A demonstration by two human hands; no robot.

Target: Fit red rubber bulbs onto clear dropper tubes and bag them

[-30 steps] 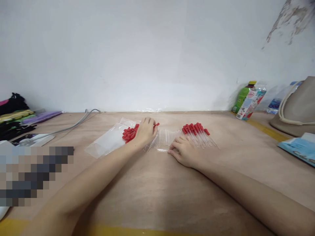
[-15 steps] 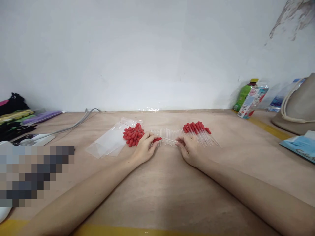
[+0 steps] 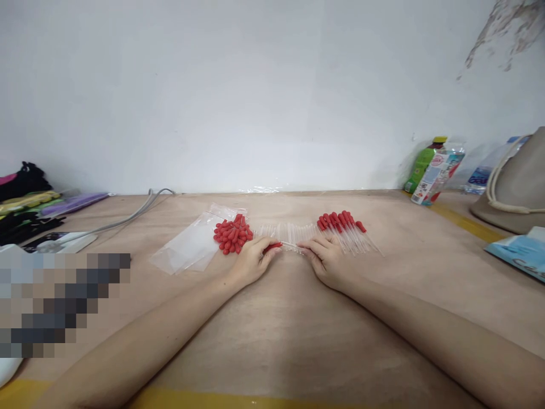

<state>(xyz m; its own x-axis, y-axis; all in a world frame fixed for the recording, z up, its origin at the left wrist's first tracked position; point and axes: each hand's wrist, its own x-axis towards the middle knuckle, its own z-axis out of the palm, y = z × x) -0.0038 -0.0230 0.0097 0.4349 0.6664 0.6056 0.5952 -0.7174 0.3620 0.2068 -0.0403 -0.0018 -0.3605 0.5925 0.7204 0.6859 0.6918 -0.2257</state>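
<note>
My left hand (image 3: 252, 258) pinches a red rubber bulb (image 3: 272, 246) at its fingertips. My right hand (image 3: 324, 257) pinches a clear glass dropper tube (image 3: 292, 245), and the tube's end meets the bulb between the two hands. A heap of loose red bulbs (image 3: 232, 234) lies just behind my left hand. A row of bare clear tubes (image 3: 286, 231) lies behind the gap between the hands. Finished droppers with red bulbs (image 3: 346, 227) lie fanned out behind my right hand.
Clear plastic bags (image 3: 189, 245) lie left of the bulbs. A grey cable (image 3: 128, 218) runs to the wall at the left, near folded cloths (image 3: 25, 199). Drink bottles (image 3: 430, 167), a beige bag (image 3: 517, 187) and a blue packet (image 3: 517, 253) stand at the right.
My left hand came back from the bulb heap holding one red bulb. My right hand lifted a clear tube. The two hands closed together until bulb and tube met.
</note>
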